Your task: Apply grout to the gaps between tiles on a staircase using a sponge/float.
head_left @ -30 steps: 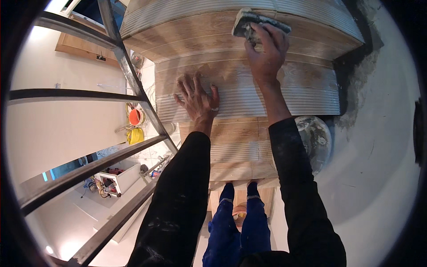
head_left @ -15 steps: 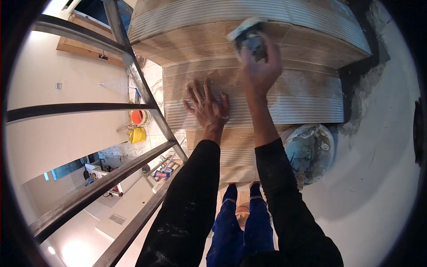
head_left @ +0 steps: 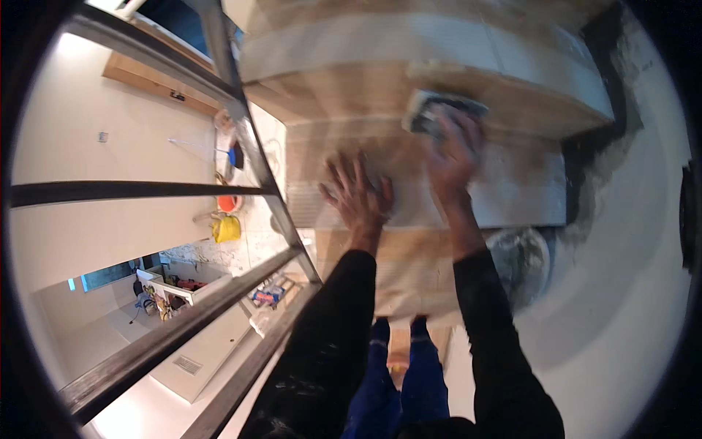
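Observation:
My left hand point(head_left: 358, 196) lies flat, fingers spread, on the wood-look tiled stair tread point(head_left: 523, 186), whose front band is ribbed. In my right hand point(head_left: 455, 162) is a hand float point(head_left: 423, 110), with a pale pad and a dark back. It is blurred by motion and stands against the lower part of the tiled riser point(head_left: 314, 91), near the tread's back edge. My fingers wrap round its back, so its handle is mostly hidden. Beside my right forearm, a bucket point(head_left: 525, 271) smeared with grey residue stands by the wall.
A metal railing point(head_left: 256, 150) runs along the stairs' left side. Beyond it, on the floor below, are a yellow bag point(head_left: 227, 228), an orange bucket point(head_left: 228, 203) and a blue broom head point(head_left: 235, 155). A pale wall point(head_left: 621, 293) with a rough cement edge borders the right.
My right hand has brought the float down and to the right across the riser, turning it more level. My left hand stays spread on the tread. The whole view has shifted slightly.

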Demonstrator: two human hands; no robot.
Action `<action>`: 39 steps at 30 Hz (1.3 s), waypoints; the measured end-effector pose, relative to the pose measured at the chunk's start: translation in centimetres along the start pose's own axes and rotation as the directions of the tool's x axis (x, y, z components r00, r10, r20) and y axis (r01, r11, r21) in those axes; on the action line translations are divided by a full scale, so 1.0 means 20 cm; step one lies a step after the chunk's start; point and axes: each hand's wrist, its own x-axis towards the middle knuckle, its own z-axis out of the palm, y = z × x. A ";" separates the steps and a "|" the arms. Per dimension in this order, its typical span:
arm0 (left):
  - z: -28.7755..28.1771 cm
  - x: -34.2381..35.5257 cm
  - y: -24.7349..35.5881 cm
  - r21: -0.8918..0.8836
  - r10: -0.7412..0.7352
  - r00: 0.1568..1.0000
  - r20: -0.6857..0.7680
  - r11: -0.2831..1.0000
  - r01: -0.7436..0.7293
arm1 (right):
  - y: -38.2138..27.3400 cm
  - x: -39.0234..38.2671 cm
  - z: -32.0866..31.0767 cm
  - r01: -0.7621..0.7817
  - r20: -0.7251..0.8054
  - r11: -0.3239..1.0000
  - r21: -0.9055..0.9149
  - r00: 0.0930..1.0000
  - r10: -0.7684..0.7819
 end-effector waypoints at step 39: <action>0.05 -0.02 0.01 0.030 -0.004 0.995 0.102 1.000 0.000 | -0.40 0.28 0.17 -0.314 -0.206 0.944 0.102 0.922 0.329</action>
